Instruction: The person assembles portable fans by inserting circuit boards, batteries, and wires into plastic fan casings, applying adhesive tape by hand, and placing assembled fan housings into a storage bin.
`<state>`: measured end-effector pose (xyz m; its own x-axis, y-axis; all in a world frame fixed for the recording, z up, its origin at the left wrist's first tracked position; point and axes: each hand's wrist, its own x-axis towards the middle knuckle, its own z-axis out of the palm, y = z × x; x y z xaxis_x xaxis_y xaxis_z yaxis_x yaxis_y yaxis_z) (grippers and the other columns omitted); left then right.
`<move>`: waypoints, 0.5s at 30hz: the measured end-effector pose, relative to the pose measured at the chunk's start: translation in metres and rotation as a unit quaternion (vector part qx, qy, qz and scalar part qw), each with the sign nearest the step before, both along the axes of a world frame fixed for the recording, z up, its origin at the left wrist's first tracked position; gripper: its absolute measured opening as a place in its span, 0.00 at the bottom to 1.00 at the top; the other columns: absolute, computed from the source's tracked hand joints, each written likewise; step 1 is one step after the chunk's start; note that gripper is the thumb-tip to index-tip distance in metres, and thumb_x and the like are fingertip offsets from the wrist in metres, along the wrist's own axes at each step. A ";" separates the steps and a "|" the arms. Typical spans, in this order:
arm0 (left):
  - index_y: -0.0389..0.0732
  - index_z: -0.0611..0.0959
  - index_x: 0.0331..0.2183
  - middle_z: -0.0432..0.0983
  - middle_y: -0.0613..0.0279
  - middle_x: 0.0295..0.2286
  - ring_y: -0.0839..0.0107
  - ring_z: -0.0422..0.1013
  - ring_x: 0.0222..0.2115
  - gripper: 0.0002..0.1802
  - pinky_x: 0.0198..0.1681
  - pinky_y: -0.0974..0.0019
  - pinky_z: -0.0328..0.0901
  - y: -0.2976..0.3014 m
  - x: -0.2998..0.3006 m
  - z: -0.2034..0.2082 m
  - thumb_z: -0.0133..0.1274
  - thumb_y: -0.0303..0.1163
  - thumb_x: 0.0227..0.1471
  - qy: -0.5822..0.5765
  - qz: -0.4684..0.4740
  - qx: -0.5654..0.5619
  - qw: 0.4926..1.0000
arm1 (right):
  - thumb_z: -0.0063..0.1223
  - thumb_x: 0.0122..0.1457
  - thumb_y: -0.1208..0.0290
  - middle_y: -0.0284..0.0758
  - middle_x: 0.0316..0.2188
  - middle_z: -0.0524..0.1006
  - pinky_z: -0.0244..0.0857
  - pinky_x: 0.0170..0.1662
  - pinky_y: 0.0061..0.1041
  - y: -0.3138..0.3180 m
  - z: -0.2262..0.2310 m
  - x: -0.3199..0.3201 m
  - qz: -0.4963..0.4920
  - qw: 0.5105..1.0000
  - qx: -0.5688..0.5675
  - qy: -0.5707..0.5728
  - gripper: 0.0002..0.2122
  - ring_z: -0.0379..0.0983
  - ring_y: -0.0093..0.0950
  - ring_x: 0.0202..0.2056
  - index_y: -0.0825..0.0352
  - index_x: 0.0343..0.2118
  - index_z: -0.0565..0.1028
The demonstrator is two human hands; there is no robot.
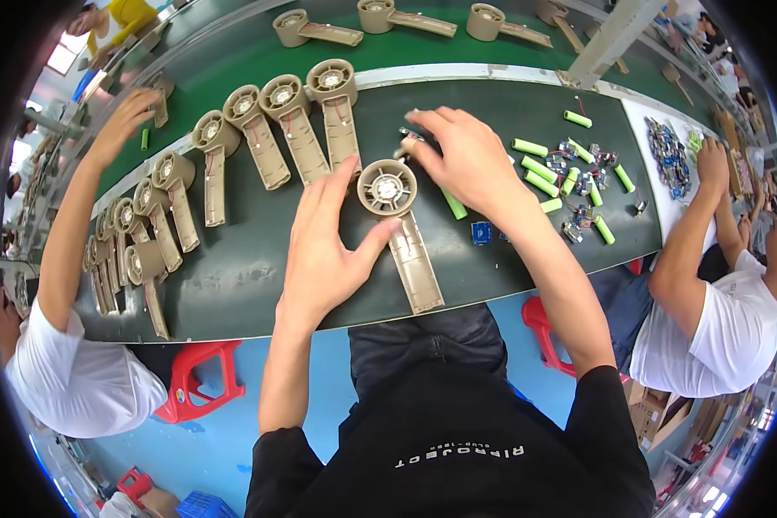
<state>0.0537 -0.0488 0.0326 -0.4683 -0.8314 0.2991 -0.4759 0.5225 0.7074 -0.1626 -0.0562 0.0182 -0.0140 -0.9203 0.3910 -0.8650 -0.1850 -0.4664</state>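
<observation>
A beige handheld-fan housing (pixel 416 268) lies in front of me on the dark green table, its round grille head away from me and its open handle toward me. My left hand (pixel 324 246) curves round the head's left side, fingertips at its rim and thumb on the neck. Just right of the head, my right hand (pixel 466 160) pinches a small circuit board (pixel 410 135) with a metal part. A green battery cell (pixel 453 205) shows below that hand; whether it is joined to the board is hidden. Small blue boards (pixel 482 232) lie nearby.
More fan housings (pixel 298 129) stand in a row along the left. Loose green cells with wired boards (pixel 578 177) are heaped at the right. Behind runs a green belt (pixel 233 52) carrying housings. Co-workers' arms (pixel 99 173) reach in at both sides; red stools (pixel 200 380) flank me.
</observation>
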 end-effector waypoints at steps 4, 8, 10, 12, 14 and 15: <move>0.38 0.80 0.46 0.76 0.56 0.37 0.66 0.72 0.38 0.20 0.43 0.66 0.66 -0.008 0.009 0.009 0.60 0.28 0.49 0.047 0.018 -0.034 0.998 | 0.53 0.58 0.71 0.42 0.32 0.79 0.70 0.38 0.31 0.000 0.006 -0.009 -0.033 0.997 -0.025 -0.065 0.08 0.77 0.39 0.33 0.68 0.36 0.80; 0.36 0.83 0.39 0.78 0.57 0.33 0.66 0.73 0.35 0.11 0.40 0.66 0.66 -0.021 0.001 0.017 0.56 0.26 0.52 0.088 0.009 -0.074 0.993 | 0.55 0.58 0.77 0.36 0.31 0.80 0.70 0.38 0.23 0.015 0.023 -0.020 -0.038 0.984 -0.132 -0.111 0.08 0.77 0.25 0.32 0.69 0.41 0.77; 0.36 0.82 0.41 0.78 0.57 0.35 0.64 0.72 0.36 0.13 0.41 0.65 0.66 -0.028 -0.009 0.020 0.58 0.28 0.51 0.109 -0.014 -0.068 0.992 | 0.57 0.57 0.81 0.35 0.32 0.80 0.69 0.40 0.20 0.021 0.035 -0.023 -0.030 0.969 -0.219 -0.106 0.12 0.76 0.21 0.33 0.70 0.44 0.75; 0.36 0.81 0.42 0.77 0.56 0.36 0.63 0.72 0.37 0.17 0.42 0.64 0.66 -0.032 -0.026 0.025 0.61 0.31 0.49 0.101 -0.038 -0.090 0.990 | 0.59 0.55 0.79 0.36 0.31 0.80 0.69 0.36 0.22 0.023 0.041 -0.025 -0.026 0.956 -0.254 -0.146 0.10 0.77 0.24 0.31 0.69 0.41 0.76; 0.36 0.79 0.46 0.76 0.55 0.37 0.61 0.72 0.37 0.27 0.42 0.62 0.67 -0.027 -0.045 0.031 0.65 0.36 0.45 0.079 -0.069 -0.122 0.987 | 0.59 0.55 0.79 0.35 0.30 0.80 0.69 0.36 0.21 0.028 0.043 -0.023 -0.022 0.950 -0.254 -0.180 0.10 0.77 0.23 0.31 0.70 0.41 0.75; 0.36 0.77 0.48 0.75 0.54 0.37 0.60 0.72 0.37 0.32 0.42 0.61 0.67 -0.023 -0.056 0.032 0.67 0.39 0.42 0.067 -0.075 -0.133 0.986 | 0.59 0.55 0.79 0.35 0.30 0.80 0.69 0.36 0.21 0.030 0.043 -0.022 -0.026 0.947 -0.253 -0.196 0.11 0.77 0.23 0.30 0.70 0.41 0.75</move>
